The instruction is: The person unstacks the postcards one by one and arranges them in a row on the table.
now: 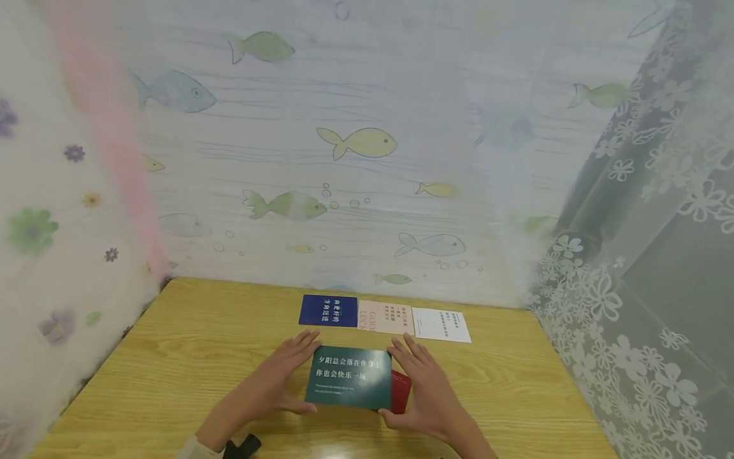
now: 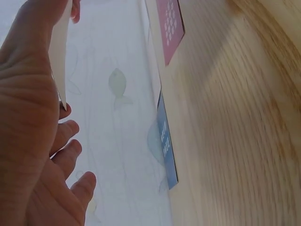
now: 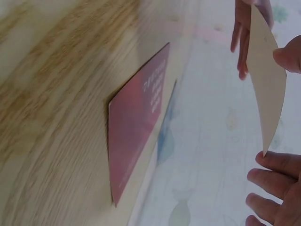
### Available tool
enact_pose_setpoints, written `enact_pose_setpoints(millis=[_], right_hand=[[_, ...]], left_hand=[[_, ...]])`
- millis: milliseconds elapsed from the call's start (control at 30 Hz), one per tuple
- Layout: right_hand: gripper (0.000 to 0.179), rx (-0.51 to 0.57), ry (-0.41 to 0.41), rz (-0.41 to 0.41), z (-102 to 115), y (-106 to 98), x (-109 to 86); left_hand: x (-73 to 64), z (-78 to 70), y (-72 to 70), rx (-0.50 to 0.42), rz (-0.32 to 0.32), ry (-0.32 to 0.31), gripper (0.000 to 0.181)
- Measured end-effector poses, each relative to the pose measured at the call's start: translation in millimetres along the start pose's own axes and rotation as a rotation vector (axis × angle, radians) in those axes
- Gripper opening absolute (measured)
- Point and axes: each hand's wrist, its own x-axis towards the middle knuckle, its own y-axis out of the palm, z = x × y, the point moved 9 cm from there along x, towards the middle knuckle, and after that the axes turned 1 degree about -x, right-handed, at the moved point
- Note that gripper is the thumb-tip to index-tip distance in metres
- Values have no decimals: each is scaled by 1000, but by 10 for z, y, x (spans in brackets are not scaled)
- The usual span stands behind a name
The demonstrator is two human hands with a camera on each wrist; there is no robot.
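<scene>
A dark green card (image 1: 348, 382) with white lettering is held above the table, one end in each hand. My left hand (image 1: 279, 376) grips its left end between thumb and forefinger, the other fingers spread. On the right end, my right hand (image 1: 423, 394) does the same, thumb at the near edge and forefinger at the far corner. The card's pale underside (image 3: 265, 80) bows slightly in the right wrist view. Beneath it, a red card (image 1: 401, 390) lies on the table, partly hidden by the green one in the head view.
Along the back of the wooden table (image 1: 229, 331) lie a blue card (image 1: 328, 311), a pale pink card (image 1: 385, 317) and a white card (image 1: 442, 325), side by side. A fish-print curtain (image 1: 355, 172) hangs behind, and a lace curtain (image 1: 648, 357) on the right.
</scene>
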Motion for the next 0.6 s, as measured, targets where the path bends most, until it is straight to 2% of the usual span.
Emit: enact_pose_setpoints(millis=[133,400,600], right_hand=[[98,20,18,22,11,55,55],[99,40,40,54,19,190,106],[99,66,47,113,30,328,97]], left_hand=[[-19,64,-20,0,14,-31,113],[-81,145,-64,-1,3,-56,111],[-151,209,-44,9,4,-66,111]])
